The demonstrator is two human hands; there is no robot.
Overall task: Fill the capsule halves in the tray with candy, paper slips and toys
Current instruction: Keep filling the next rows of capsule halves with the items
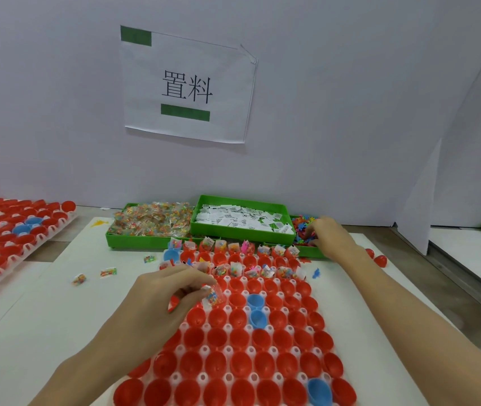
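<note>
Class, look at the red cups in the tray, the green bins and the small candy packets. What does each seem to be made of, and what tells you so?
Red cups: probably smooth moulded plastic, with an even colour and soft shine. Green bins: likely rigid plastic, with thin straight walls and a uniform colour. Candy packets: seemingly clear glossy film, since the coloured sweets show through.

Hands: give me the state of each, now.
Left hand: fingers pinch a candy packet over the tray.
Right hand: in the toy bin; grip cannot be told.
</note>
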